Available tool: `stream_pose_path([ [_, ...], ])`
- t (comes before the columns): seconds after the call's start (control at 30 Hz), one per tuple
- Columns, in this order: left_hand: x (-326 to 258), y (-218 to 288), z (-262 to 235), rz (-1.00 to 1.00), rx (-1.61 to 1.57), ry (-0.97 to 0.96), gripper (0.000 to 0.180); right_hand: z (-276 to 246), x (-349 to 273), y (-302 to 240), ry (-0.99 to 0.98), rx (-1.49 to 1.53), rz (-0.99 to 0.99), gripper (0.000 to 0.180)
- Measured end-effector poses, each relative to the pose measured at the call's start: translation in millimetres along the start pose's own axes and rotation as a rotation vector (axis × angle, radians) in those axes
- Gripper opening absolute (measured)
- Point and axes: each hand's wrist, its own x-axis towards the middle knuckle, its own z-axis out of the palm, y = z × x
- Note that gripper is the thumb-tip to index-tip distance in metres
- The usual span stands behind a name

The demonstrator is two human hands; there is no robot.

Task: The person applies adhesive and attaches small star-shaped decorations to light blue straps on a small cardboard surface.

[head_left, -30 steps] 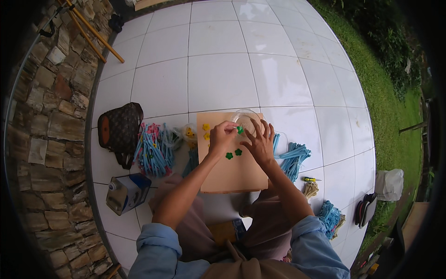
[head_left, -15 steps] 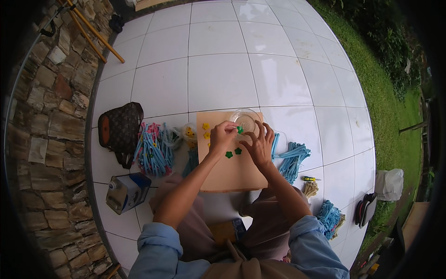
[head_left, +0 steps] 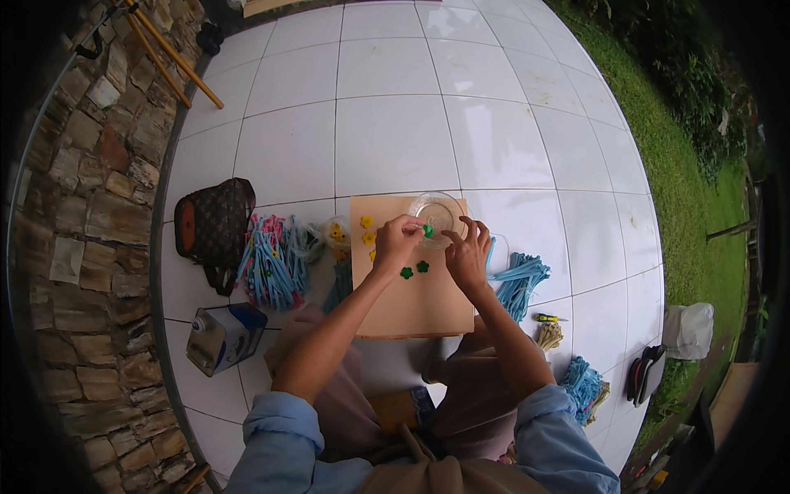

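Observation:
A tan board [head_left: 411, 309] lies on the white tiled floor in front of my knees. My left hand [head_left: 397, 241] pinches a small green flower-shaped piece [head_left: 428, 231] at the rim of a clear round dish [head_left: 437, 212] standing at the board's far edge. My right hand [head_left: 467, 253] hovers beside it with fingers spread, touching the dish's near side. Two dark green flower pieces [head_left: 414, 269] lie on the board just below my hands. Several yellow pieces [head_left: 367, 230] sit near the board's left edge.
Bundles of blue and pink strips [head_left: 271, 262] lie left of the board, more blue bundles [head_left: 518, 280] to the right. A brown patterned bag [head_left: 216, 226] and a blue-white carton [head_left: 224, 336] sit by the stone wall. Grass borders the tiles at right.
Both hands have shifted slightly toward the dish. The green piece in my left hand now sits at the dish's rim.

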Motion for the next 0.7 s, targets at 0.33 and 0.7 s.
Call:
stream_pose_path([
  [0.33,0.9,-0.5,-0.9,-0.009,0.01,0.002,0.017,-8.7,8.5,-1.2,0.13,-0.082,-0.035,0.026],
  [0.7,1.3,-0.4,-3.5,0.007,-0.025,0.031,0.015,-10.3,0.5,-14.6,-0.032,-0.128,-0.208,0.031],
])
